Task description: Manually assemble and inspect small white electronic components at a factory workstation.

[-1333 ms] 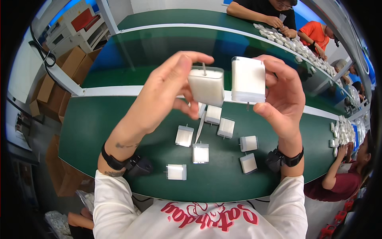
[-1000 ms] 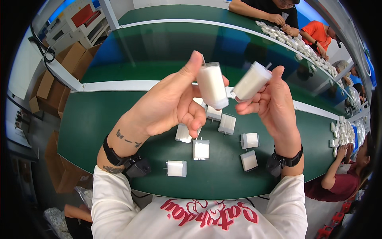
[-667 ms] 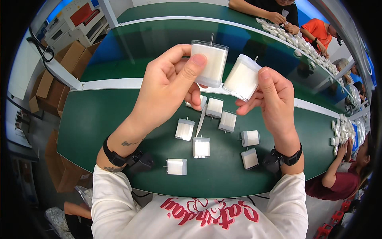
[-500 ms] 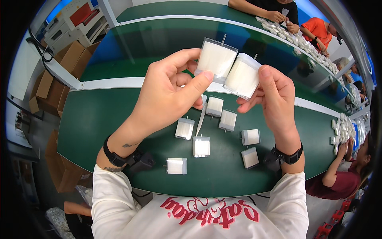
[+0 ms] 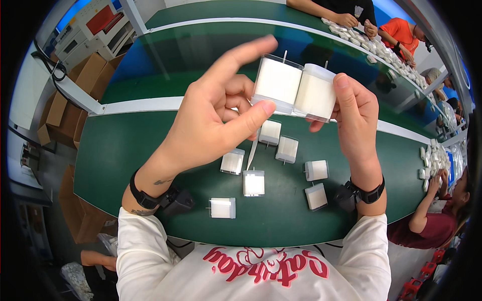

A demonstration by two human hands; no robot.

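Observation:
My left hand (image 5: pixel 213 113) pinches a clear plastic case with a white filling (image 5: pixel 278 78) between its thumb and curled fingers, its index finger raised off it. Thin pale pins stick up from the tops of this case and a second white-filled case (image 5: pixel 315 93). My right hand (image 5: pixel 354 108) grips the second case at its right side, thumb in front. The two cases are held upright side by side, their edges touching. Below, several like cases lie on the green table (image 5: pixel 135 150), among them one case (image 5: pixel 253 183) in the middle. A thin white stick (image 5: pixel 252 153) lies near them.
A white rail (image 5: pixel 145 104) crosses behind my hands. Cardboard boxes (image 5: pixel 68 115) stand on the left. At the far right, a co-worker's hand (image 5: pixel 437 180) is at a pile of white pieces (image 5: pixel 434 160). More people handle white pieces (image 5: pixel 371 50) at the back.
My left index finger has lifted off the left case and now points up. The right case has turned more upright and lines up against the left one. Both cases have shifted slightly right.

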